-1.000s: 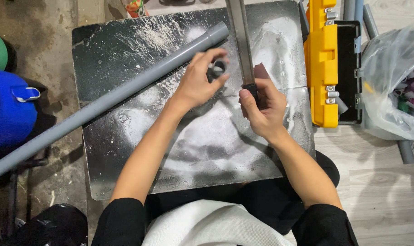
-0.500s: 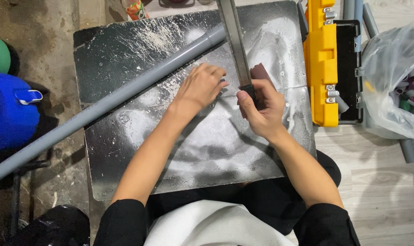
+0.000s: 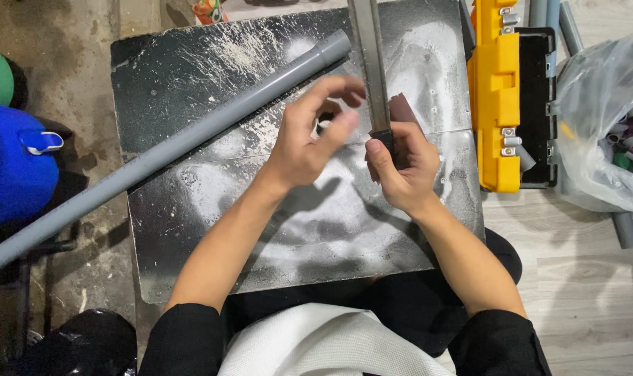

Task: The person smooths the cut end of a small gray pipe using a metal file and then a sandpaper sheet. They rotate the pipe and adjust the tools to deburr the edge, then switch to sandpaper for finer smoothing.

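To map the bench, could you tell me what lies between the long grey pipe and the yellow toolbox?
In the head view, both hands: left hand and right hand gripping a flat metal blade.

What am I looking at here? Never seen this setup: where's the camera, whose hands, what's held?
No machine here: a person works with two bare hands, filmed by a camera worn on their head that looks straight down. You see their forearms and lap. The surface is a dark board dusted with white powder. A long grey pipe lies slantwise across it and juts off the left edge. The right hand grips the dark handle end of a long flat metal tool, possibly a saw. The left hand hovers open beside it, over a small dark part I cannot identify. A yellow toolbox stands to the right.
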